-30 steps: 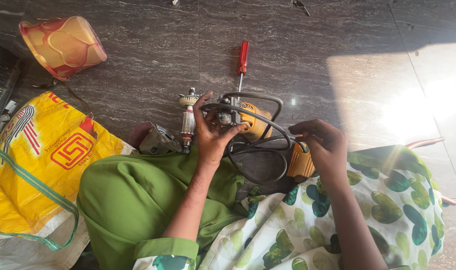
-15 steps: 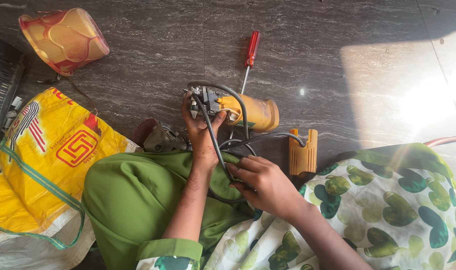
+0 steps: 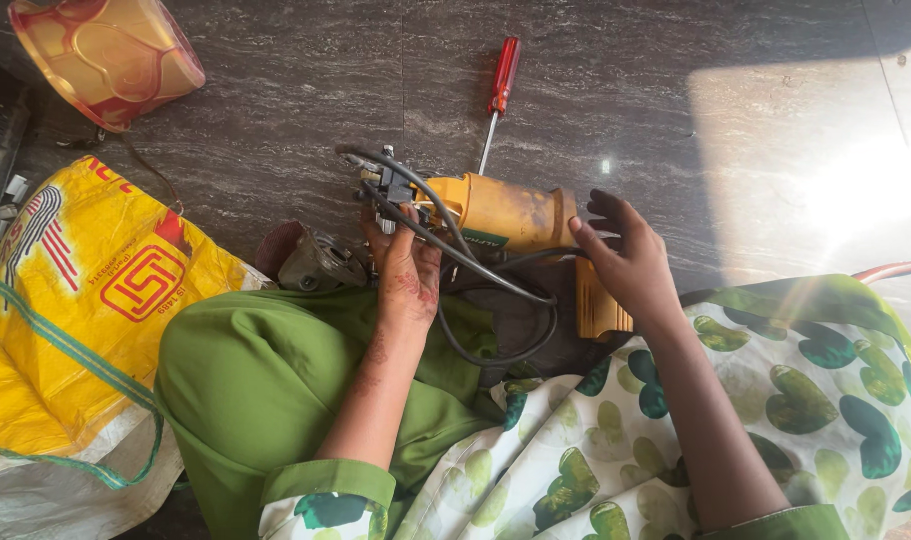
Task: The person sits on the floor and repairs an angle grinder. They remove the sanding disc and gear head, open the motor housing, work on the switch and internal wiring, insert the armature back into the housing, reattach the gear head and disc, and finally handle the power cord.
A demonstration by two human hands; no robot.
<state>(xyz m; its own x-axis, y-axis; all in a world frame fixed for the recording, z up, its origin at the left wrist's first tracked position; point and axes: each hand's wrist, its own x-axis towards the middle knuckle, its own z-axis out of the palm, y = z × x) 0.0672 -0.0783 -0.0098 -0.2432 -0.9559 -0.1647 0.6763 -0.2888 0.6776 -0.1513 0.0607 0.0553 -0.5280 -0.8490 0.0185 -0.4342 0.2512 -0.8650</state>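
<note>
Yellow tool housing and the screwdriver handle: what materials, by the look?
Yellow tool housing: looks like moulded plastic, matte, with dark grime smudges; under the left hand and right hand.
Screwdriver: handle seems glossy, translucent red plastic; the thin shaft is grey, probably steel.

Dark grey stone floor point(image 3: 305, 110) with pale streaks, polished and slightly reflective. Bright patch of sunlight point(image 3: 825, 190) at right, glaring near the edge. 1 yellow woven sack point(image 3: 85, 300) lying at left, 1 orange-and-red plastic bucket point(image 3: 100, 55) tipped over at top left.
</note>
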